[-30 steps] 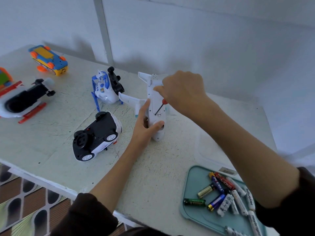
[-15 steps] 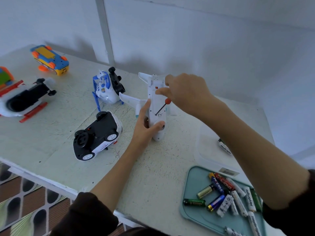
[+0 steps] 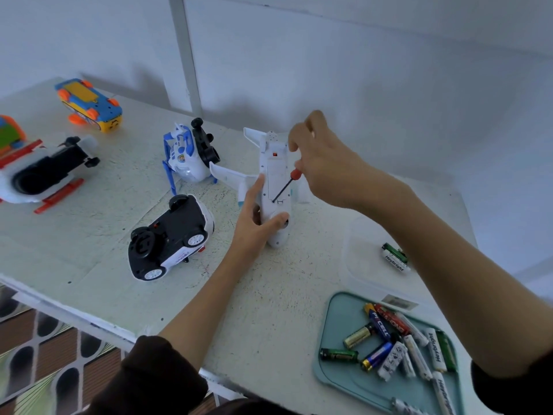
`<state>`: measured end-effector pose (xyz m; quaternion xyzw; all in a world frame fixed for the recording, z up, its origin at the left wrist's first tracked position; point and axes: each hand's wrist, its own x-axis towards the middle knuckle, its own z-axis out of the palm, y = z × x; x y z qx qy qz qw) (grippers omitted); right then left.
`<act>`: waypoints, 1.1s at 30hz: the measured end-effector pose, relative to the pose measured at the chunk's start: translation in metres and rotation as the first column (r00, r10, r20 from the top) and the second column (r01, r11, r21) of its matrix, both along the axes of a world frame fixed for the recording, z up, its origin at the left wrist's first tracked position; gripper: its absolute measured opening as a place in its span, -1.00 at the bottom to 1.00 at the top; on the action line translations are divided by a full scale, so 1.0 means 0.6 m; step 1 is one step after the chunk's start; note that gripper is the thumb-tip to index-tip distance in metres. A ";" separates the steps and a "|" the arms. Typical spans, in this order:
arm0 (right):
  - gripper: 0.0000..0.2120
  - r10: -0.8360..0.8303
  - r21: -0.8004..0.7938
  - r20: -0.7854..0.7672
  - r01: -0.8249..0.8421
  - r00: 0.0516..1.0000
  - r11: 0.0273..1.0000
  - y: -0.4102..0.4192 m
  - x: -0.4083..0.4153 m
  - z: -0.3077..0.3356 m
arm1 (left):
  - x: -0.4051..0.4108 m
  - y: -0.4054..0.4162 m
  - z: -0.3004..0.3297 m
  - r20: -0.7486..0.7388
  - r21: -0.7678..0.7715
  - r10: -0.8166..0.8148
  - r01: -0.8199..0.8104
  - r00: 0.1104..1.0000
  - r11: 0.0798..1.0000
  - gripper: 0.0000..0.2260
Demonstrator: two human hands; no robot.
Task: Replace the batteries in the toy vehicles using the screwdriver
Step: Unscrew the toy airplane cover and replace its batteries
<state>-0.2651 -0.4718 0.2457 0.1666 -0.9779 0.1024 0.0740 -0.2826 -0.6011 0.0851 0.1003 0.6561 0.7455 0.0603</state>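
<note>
Plane (image 3: pixel 273 187) lain belly-up mid-table (image 3: pixel 89 250), gripped round nose by left hand (image 3: pixel 254 226), thumb curled over. Screwdriver (image 3: pixel 285 187), red-handled, thin dark shaft, pinched by right hand (image 3: pixel 323 163); tip set on plane's smooth white plastic underside. Cylindrical batteries (image 3: pixel 398 345) heaped in teal tray (image 3: pixel 332 375).

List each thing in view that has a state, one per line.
toy plane: belly up, cover still on
screwdriver: tip at plane's cover
left hand: grips the plane's nose end
right hand: holds screwdriver handle
toy car: upside down
teal tray: holds loose batteries
</note>
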 end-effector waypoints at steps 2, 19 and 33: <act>-0.73 0.098 -0.036 0.019 -0.097 0.995 0.995 -0.004 0.000 0.000 | 0.000 0.001 0.000 0.002 -0.004 0.000 0.000 1.000 1.000 -0.27; -0.82 0.105 -0.059 0.021 -0.103 0.994 0.993 -0.006 -0.012 0.005 | 0.000 0.002 -0.002 0.018 0.023 -0.002 0.002 1.000 1.000 -0.30; -0.75 0.239 -0.031 0.084 -0.237 0.967 0.971 -0.012 -0.016 0.022 | -0.003 -0.002 -0.004 0.005 0.008 -0.031 0.031 1.000 0.999 -0.25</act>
